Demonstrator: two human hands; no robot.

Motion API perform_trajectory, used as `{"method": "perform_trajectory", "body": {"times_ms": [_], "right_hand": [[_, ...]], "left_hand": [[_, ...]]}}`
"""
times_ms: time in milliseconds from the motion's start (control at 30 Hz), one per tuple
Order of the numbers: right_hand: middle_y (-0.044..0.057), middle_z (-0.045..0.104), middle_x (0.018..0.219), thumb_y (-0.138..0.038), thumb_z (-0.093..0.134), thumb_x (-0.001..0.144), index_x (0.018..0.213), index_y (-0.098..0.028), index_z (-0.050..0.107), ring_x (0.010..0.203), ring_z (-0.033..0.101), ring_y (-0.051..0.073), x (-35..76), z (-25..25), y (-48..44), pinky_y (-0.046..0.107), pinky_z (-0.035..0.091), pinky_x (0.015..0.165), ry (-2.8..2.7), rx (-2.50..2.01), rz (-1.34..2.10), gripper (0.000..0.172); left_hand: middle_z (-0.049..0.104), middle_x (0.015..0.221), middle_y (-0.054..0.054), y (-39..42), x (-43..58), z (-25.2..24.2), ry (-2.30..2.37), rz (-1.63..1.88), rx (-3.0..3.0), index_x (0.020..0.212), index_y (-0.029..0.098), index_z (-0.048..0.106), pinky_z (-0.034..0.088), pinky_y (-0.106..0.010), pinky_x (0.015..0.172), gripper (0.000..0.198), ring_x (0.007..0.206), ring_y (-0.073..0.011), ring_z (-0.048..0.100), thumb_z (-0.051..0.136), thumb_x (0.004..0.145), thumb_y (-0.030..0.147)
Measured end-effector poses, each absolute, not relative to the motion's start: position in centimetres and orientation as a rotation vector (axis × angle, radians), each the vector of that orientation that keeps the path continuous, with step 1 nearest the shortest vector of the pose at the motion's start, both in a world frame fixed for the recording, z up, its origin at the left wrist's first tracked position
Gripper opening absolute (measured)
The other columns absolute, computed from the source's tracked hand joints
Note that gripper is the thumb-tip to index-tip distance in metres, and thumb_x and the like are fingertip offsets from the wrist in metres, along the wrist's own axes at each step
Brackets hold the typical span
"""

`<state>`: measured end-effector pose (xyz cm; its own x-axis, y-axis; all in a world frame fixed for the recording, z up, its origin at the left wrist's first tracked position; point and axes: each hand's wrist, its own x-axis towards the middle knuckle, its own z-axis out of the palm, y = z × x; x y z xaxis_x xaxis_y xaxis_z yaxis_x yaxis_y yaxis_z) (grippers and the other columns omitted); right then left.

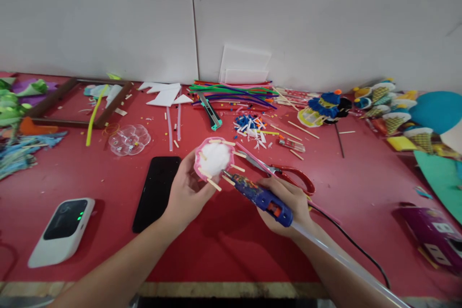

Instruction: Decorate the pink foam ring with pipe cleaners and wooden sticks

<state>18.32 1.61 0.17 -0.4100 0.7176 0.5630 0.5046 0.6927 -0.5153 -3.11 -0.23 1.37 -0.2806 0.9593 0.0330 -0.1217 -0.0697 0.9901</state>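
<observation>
My left hand (187, 192) is closed round a small pink craft disc (213, 159) with a white fluffy centre and short wooden sticks poking out round its rim. It holds the disc tilted up over the red table (108, 187). My right hand (288, 202) grips a blue hot glue gun (262, 197), whose nozzle touches the disc's lower right edge. A clear glue stick and a black cord (353, 245) trail back from the gun.
Red-handled scissors (288, 175) lie just behind the gun. A black phone (156, 192) and a white device (61, 231) lie at left. Pipe cleaners (234, 94), a utility knife (211, 115), a clear tray (129, 139), a wooden frame (54, 98) and paper crafts (386, 106) crowd the back.
</observation>
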Motion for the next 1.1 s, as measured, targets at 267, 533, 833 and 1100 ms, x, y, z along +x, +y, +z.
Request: {"method": "perform_trajectory", "body": {"times_ms": [267,533,833,1100], "right_hand": [[0.000,0.066,0.072,-0.016,0.056,0.067,0.094,-0.024,0.056,0.058,0.065,0.016,18.4,0.6,1.6,0.025,0.052,0.051,-2.104,-0.948,0.336,0.028],[0.000,0.067,0.074,-0.017,0.056,0.066,0.095,-0.024,0.055,0.060,0.065,0.017,18.6,-0.1,1.7,0.027,0.054,0.055,-2.064,-0.996,0.270,0.030],[0.000,0.068,0.074,-0.017,0.056,0.065,0.095,-0.024,0.055,0.061,0.066,0.016,18.7,0.0,1.6,0.026,0.054,0.056,-2.070,-0.996,0.316,0.031],[-0.001,0.067,0.071,-0.015,0.055,0.067,0.093,-0.024,0.055,0.059,0.066,0.016,18.5,0.4,1.8,0.026,0.054,0.054,-2.081,-0.959,0.319,0.027]], "left_hand": [[0.067,0.123,-0.010,-0.2,-3.1,1.2,1.182,1.405,0.878,0.118,0.023,0.058,0.055,-0.035,0.093,0.057,0.114,-0.0257,0.064,0.081,0.066,0.024],[0.067,0.122,-0.005,-0.2,-3.8,2.0,0.903,1.376,0.593,0.115,0.028,0.057,0.060,-0.043,0.084,0.057,0.103,-0.0277,0.068,0.071,0.061,0.016],[0.073,0.109,-0.013,-0.1,-4.2,2.8,0.926,1.300,0.432,0.105,0.022,0.064,0.057,-0.058,0.079,0.066,0.101,-0.0373,0.069,0.040,0.078,0.077],[0.074,0.108,-0.016,0.5,-4.6,3.1,0.871,1.144,0.248,0.098,0.017,0.070,0.058,-0.052,0.079,0.046,0.106,-0.0372,0.067,0.049,0.082,0.054]]}}
